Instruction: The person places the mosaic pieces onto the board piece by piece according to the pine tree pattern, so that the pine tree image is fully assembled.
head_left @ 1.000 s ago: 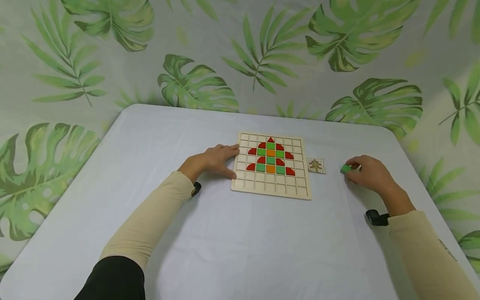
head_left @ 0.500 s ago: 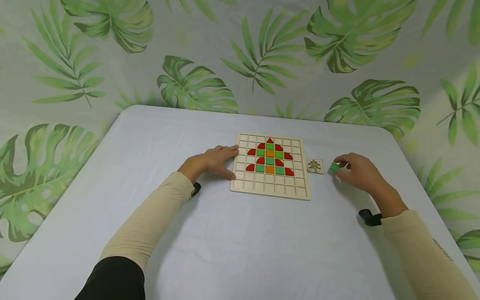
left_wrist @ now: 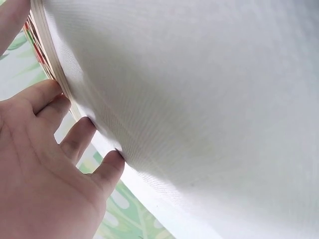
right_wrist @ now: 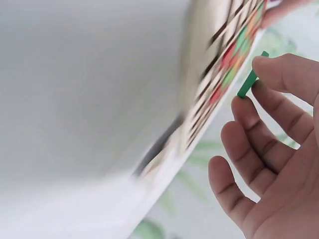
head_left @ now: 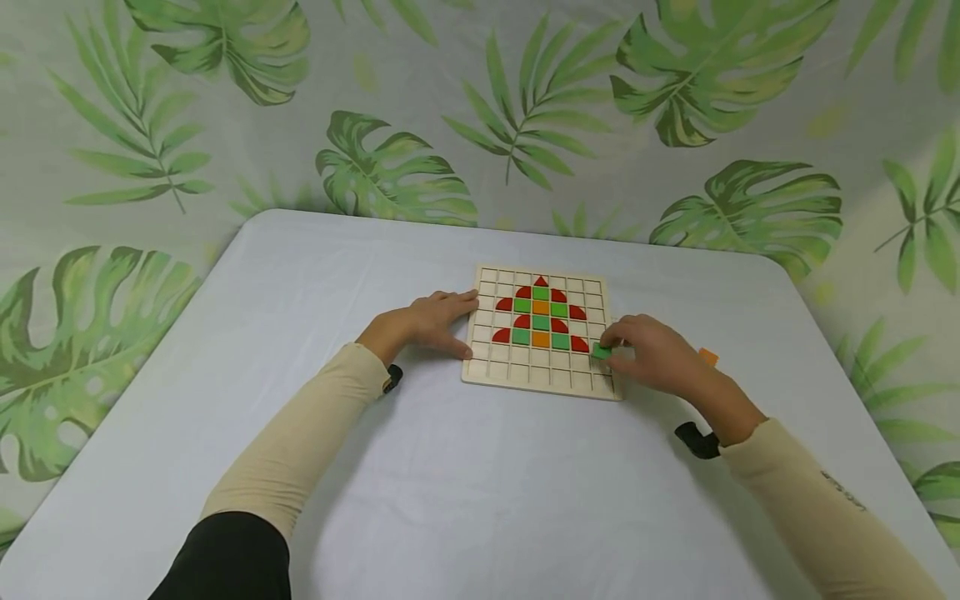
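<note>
A square wooden grid board (head_left: 540, 379) lies on the white table, with red, green and orange pieces (head_left: 541, 307) set in its cells in a tree shape. My left hand (head_left: 426, 322) rests at the board's left edge, fingertips and thumb touching it and spread apart. Between the thumb and fingers of my right hand (head_left: 656, 354) is a thin green square tile (head_left: 601, 351), pinched over the board's right side, beside the lowest red piece. The right wrist view shows this green tile (right_wrist: 253, 74) edge-on. The small pattern card (right_wrist: 155, 162) is hidden behind the right hand in the head view.
An orange tile (head_left: 708, 357) lies on the table right of the board, partly behind the right forearm. White cloth covers the table (head_left: 480, 500). A leaf-patterned sheet (head_left: 525, 125) hangs beyond its far edge.
My right hand has moved left with the green tile, from the table past the card to the board's right side. The orange tile has come into view. The left hand has stayed still.
</note>
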